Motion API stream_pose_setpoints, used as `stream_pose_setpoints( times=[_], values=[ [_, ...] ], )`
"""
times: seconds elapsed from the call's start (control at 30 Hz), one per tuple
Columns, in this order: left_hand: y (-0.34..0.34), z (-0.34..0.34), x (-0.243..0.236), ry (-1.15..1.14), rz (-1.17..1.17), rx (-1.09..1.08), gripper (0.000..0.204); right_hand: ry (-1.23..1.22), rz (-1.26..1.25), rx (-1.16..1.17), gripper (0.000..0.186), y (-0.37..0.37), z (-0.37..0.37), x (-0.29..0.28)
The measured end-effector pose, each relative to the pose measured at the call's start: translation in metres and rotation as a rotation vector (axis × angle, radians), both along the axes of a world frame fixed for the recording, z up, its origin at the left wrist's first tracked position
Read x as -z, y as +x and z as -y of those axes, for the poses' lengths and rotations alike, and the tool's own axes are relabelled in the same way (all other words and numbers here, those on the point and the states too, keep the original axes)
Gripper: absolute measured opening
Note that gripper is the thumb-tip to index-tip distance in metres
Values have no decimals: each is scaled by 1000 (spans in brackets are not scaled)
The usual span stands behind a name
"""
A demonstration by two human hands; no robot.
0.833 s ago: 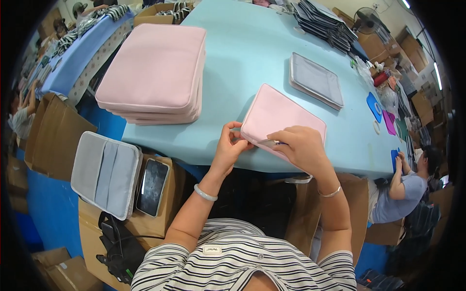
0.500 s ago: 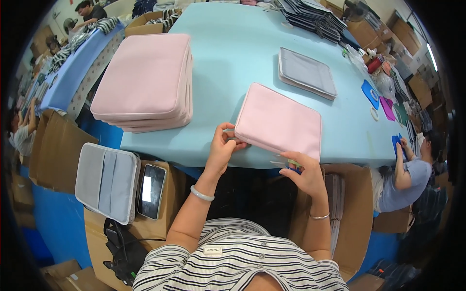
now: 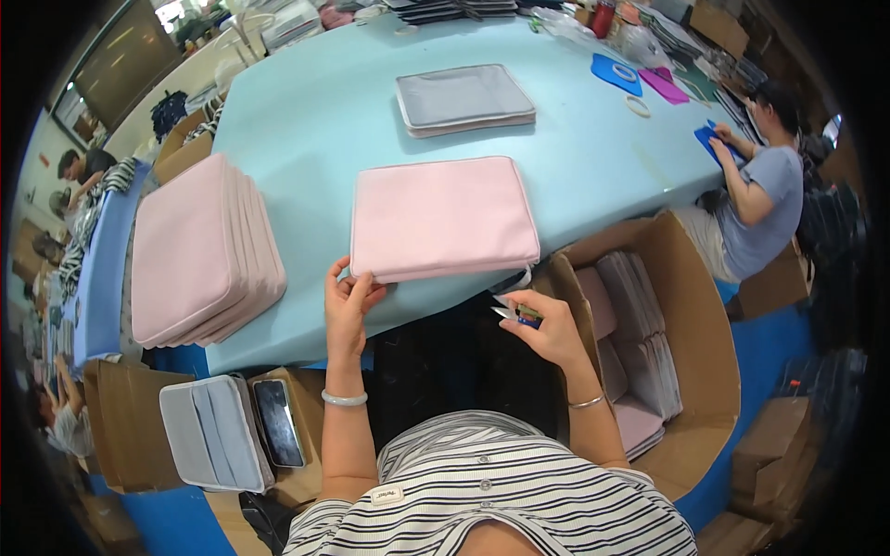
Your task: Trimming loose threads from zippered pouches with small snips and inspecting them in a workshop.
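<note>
A flat pink padded sleeve [image 3: 443, 215] lies on the light blue table [image 3: 324, 120] near its front edge. My left hand [image 3: 348, 310] pinches the sleeve's near left corner. My right hand [image 3: 549, 329] is below the table edge, off the sleeve's near right corner, and holds small thread snips [image 3: 515, 313] with a blue grip between its fingers.
A stack of pink sleeves [image 3: 199, 248] sits to the left, a small grey stack [image 3: 464, 97] farther back. An open cardboard box [image 3: 691, 352] with sleeves stands at my right; a grey sleeve [image 3: 211, 434] and a phone [image 3: 276, 423] lie at lower left. A seated person [image 3: 756, 190] works at right.
My right hand has come off the pink sleeve and dropped below the table edge with the snips. My left hand stays on the near left corner.
</note>
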State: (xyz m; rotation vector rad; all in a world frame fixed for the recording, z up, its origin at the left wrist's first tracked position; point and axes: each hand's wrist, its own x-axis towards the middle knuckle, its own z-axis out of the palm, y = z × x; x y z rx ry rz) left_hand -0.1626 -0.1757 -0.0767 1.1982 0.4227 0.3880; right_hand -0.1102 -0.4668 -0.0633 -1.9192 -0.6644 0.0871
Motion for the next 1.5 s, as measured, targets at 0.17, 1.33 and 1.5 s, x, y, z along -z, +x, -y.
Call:
stream_pose_setpoints(
  times=[0.17, 1.33, 1.5],
  values=[
    [-7, 5, -6, 27, 9, 31, 50, 123, -102, 198, 18, 0, 17, 13],
    [-63, 69, 12, -62, -217, 456, 69, 501, -360, 233, 41, 19, -30, 34],
    [-62, 69, 17, -46, -218, 466, 66, 537, -310, 261, 49, 19, -36, 38]
  ],
)
